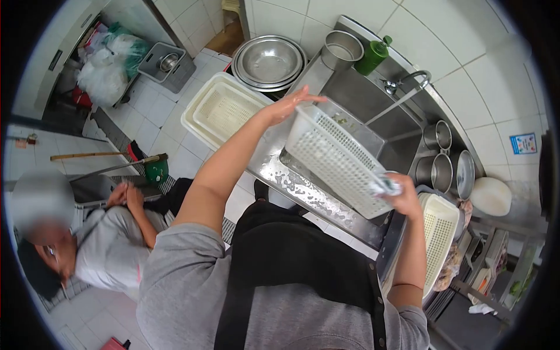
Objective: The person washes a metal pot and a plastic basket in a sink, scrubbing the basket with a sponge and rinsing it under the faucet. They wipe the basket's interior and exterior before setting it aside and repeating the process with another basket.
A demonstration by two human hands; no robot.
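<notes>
A white perforated plastic basket (338, 160) is tilted lengthwise over the metal sink (399, 125), its long side toward me. My left hand (286, 109) is at the basket's left end, fingers stretched out straight over the rim. At the opposite end, my right hand (404, 198) is closed around a crumpled whitish scrubbing cloth (387, 185), pressed at the basket's corner. Water runs from the faucet (408, 81) into the sink behind the basket. Wet drops and foam cover the sink's front ledge (297, 185).
Cream baskets (219, 108) and stacked metal bowls (269, 61) stand left of the sink. A pot (342, 49) and green bottle (373, 56) sit at its back corner. Pots (434, 169) and another basket (438, 230) are at right. A person (111, 251) sits at left.
</notes>
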